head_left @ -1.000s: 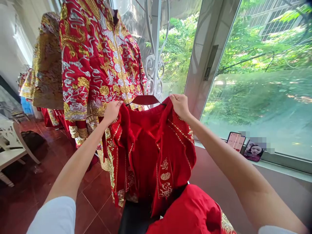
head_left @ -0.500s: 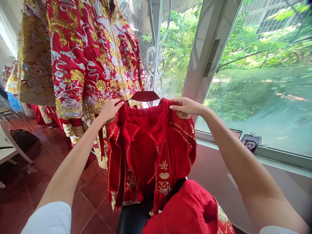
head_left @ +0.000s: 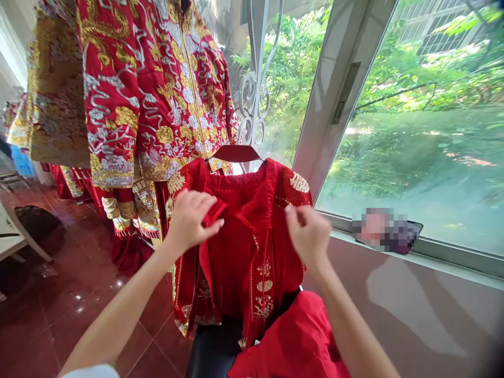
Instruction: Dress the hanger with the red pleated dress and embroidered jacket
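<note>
A red jacket (head_left: 275,231) with gold embroidery and beaded trim hangs open at the front on a dark red hanger (head_left: 236,153). My left hand (head_left: 192,219) is in front of the jacket's left side, fingers and thumb spread apart, holding nothing. Over the opposite sleeve, my right hand (head_left: 311,233) has its fingers curled in, with the thumb near the beaded seam; I see no cloth gripped in it. Gold patches show on both jacket shoulders. Below the jacket, a heap of plain red cloth (head_left: 295,341) lies on a black seat (head_left: 212,349).
Close behind on the left hangs a red jacket with heavy gold and silver embroidery (head_left: 173,105). A phone (head_left: 409,236) rests on the ledge of the window (head_left: 425,147). At far left stands a white chair (head_left: 19,231) on the red tiled floor (head_left: 94,310).
Both hands have let go of the jacket's shoulders and moved down and inward before its front. The left fingers have spread, and the right ones have curled. The jacket still hangs in place.
</note>
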{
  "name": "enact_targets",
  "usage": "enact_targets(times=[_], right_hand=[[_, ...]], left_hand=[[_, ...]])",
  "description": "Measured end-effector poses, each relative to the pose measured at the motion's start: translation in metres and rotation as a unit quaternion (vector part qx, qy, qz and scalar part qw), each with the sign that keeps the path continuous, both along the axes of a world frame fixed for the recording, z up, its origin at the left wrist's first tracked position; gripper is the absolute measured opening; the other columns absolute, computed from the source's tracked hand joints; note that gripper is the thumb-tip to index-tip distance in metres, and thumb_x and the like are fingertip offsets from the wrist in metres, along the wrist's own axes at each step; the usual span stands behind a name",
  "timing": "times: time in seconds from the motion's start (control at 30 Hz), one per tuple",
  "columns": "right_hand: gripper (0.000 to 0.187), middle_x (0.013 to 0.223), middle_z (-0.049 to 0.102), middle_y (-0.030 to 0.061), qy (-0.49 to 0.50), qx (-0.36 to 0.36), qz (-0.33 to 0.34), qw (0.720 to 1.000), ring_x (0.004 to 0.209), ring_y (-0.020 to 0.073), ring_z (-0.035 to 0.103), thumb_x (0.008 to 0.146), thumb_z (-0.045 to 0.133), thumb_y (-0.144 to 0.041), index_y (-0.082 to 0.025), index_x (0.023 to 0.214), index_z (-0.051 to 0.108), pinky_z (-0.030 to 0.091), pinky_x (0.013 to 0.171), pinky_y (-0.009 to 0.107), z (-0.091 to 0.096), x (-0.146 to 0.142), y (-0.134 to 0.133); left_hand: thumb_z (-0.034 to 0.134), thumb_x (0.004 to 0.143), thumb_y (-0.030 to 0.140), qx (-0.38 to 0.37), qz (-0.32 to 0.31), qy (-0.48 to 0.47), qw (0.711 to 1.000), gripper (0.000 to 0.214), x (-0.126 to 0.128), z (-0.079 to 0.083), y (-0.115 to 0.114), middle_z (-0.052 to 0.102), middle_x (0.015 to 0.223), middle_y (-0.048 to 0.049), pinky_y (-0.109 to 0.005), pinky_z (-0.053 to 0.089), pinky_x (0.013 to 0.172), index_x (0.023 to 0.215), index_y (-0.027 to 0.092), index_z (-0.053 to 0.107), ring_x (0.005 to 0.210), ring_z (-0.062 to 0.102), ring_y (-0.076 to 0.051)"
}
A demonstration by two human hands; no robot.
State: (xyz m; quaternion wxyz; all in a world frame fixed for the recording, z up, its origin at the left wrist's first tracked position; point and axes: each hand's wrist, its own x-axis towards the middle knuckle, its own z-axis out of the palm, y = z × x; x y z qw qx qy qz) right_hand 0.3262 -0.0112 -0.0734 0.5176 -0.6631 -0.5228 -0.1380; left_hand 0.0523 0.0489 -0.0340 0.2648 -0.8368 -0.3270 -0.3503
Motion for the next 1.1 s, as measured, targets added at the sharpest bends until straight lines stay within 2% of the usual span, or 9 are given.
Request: enact_targets(times=[0.1,0.17,0.37,0.5,0.6,0.73,0.9,1.0,1.1], right_hand=[[0.038,0.061,0.061,0.0064,0.015,-0.137,0.098,0.986,0.055,0.0215,0.055,0.081,0.053,-0.058,-0.023,0.066,0.05,0.033,0.052,0.03,-0.044,-0.027,0.003],[0.036,0.057,0.058,0.0052,0.018,-0.166,0.138,0.976,0.051,0.0202,0.052,0.083,0.049,-0.053,-0.024,0.062,0.045,0.03,0.05,0.029,-0.049,-0.034,0.014],[0.045,0.043,0.032,0.0,0.005,-0.006,0.117,0.993,0.044,0.0114,0.027,0.081,0.044,-0.045,-0.023,0.05,0.019,0.021,0.05,0.029,0.02,-0.037,0.006],[0.043,0.048,0.026,-0.003,0.004,-0.001,0.31,0.951,0.049,0.0084,0.024,0.076,0.05,-0.042,-0.022,0.051,0.022,0.019,0.049,0.026,0.05,-0.057,0.015],[0.04,0.051,0.028,-0.0038,0.014,-0.052,0.356,0.933,0.051,0.0076,0.025,0.075,0.054,-0.038,-0.021,0.051,0.027,0.019,0.049,0.025,0.039,-0.071,0.044],[0.042,0.05,0.036,-0.004,0.006,-0.103,0.258,0.961,0.049,0.0079,0.028,0.078,0.057,-0.042,-0.02,0.053,0.032,0.022,0.05,0.025,0.008,-0.074,0.066],[0.043,0.047,0.041,-0.0031,0.038,-0.121,0.157,0.979,0.046,0.0095,0.029,0.086,0.051,-0.051,-0.02,0.057,0.044,0.022,0.051,0.026,-0.018,-0.067,0.041],[0.05,0.046,0.04,-0.0024,0.085,-0.097,0.11,0.986,0.045,0.0097,0.031,0.085,0.049,-0.058,-0.02,0.053,0.041,0.022,0.051,0.026,-0.042,-0.07,0.015],[0.05,0.044,0.039,-0.0033,0.17,-0.048,0.153,0.972,0.044,0.009,0.035,0.086,0.048,-0.054,-0.02,0.052,0.036,0.026,0.05,0.025,-0.085,-0.088,0.001]], left_hand=[[0.057,0.08,0.018,-0.029,0.008,0.17,0.985,0.057,-0.007,-0.032,-0.003,0.053,0.139,-0.0095,-0.048,0.024,0.116,0.136,0.028,0.051,0.132,0.043,-0.027],[0.049,0.077,0.003,-0.057,0.033,0.218,0.974,0.055,-0.012,-0.024,0.011,0.062,0.127,-0.0099,-0.047,0.025,0.116,0.126,0.027,0.059,0.125,0.05,-0.024],[0.042,0.075,0.01,-0.162,-0.065,0.078,0.982,0.032,-0.009,0.064,0.014,0.07,0.087,-0.0057,-0.036,0.046,0.087,0.089,0.022,0.069,0.088,0.061,-0.021],[0.038,0.07,0.017,-0.263,-0.17,0.005,0.95,0.02,0.02,0.072,0.008,0.06,0.062,-0.0039,-0.033,0.046,0.072,0.056,0.02,0.052,0.066,0.055,-0.018],[0.04,0.07,0.019,-0.268,-0.102,0.041,0.957,0.018,0.041,0.045,0.031,0.057,0.058,-0.0042,-0.035,0.045,0.067,0.055,0.02,0.05,0.061,0.054,-0.019],[0.046,0.072,0.012,-0.118,0.006,0.031,0.993,0.021,0.045,0.004,0.057,0.067,0.08,-0.0094,-0.042,0.045,0.09,0.079,0.016,0.065,0.084,0.061,-0.025],[0.047,0.083,0.01,0.024,-0.053,-0.114,0.992,0.025,0.041,-0.074,0.029,0.069,0.096,-0.0097,-0.04,0.048,0.093,0.1,0.016,0.064,0.094,0.062,-0.022],[0.048,0.085,0.013,-0.152,-0.104,-0.199,0.963,0.022,0.054,-0.14,0.011,0.068,0.093,-0.0076,-0.033,0.054,0.082,0.102,0.017,0.062,0.087,0.065,-0.018],[0.055,0.082,0.017,-0.314,-0.042,-0.344,0.884,0.054,0.063,-0.191,0.01,0.061,0.124,-0.0169,-0.04,0.053,0.092,0.135,0.012,0.044,0.107,0.064,-0.024]])
